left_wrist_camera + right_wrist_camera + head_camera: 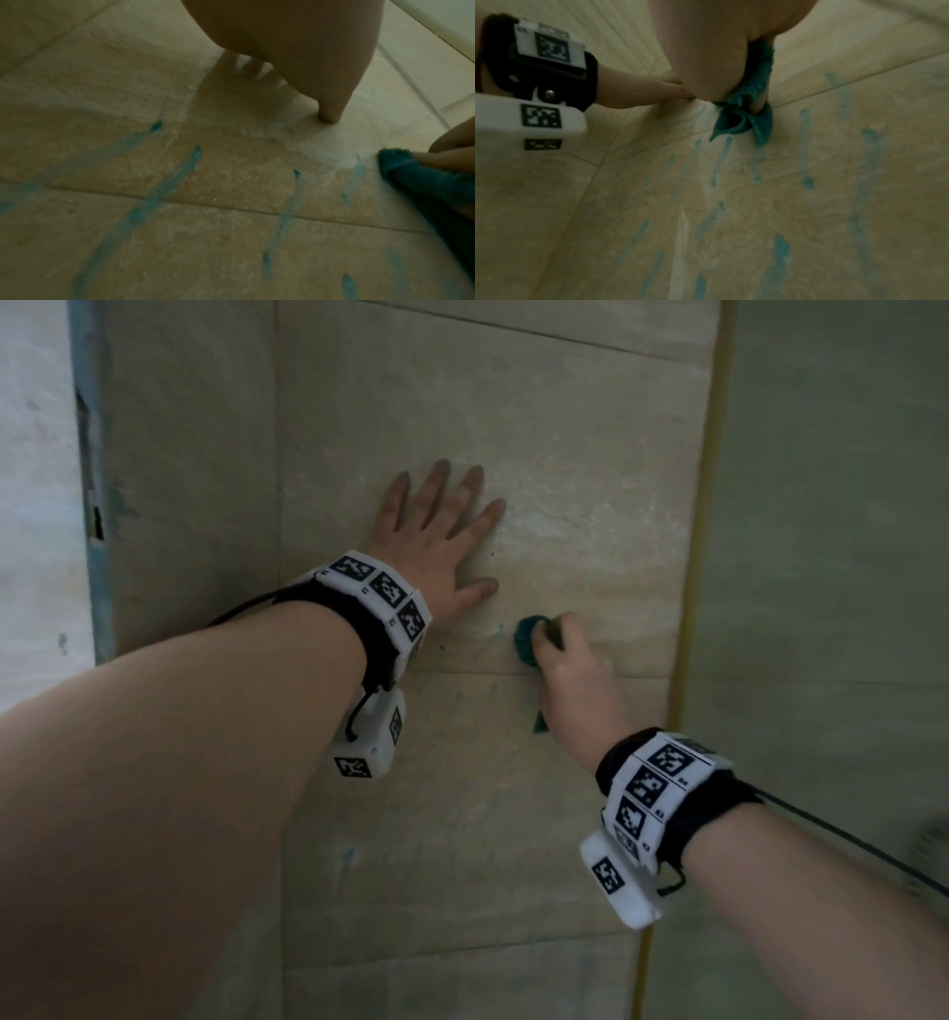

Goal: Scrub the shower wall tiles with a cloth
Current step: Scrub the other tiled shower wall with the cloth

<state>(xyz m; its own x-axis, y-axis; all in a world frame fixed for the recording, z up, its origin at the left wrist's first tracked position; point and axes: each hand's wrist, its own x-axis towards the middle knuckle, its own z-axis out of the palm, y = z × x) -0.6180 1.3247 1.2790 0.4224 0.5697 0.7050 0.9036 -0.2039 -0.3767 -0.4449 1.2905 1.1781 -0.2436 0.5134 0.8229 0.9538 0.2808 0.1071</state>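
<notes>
Large beige wall tiles (565, 454) fill the head view, with blue streaks (805, 146) running down them in the wrist views. My left hand (436, 531) lies flat on the tile with fingers spread and straight, its thumb (331, 113) touching the surface. Just right of and below it, my right hand (565, 670) grips a bunched teal cloth (528, 640) and presses it against the tile near a horizontal grout line (462, 673). The cloth (746, 117) hangs out beneath the fingers; the cloth (416, 178) also shows at the right edge of the left wrist view.
A yellowish vertical corner strip (703, 557) bounds the tiled panel on the right, with a greenish wall (832, 557) beyond. On the left a blue-edged frame (92, 505) borders a pale surface. A black cable (847, 839) trails from my right wristband.
</notes>
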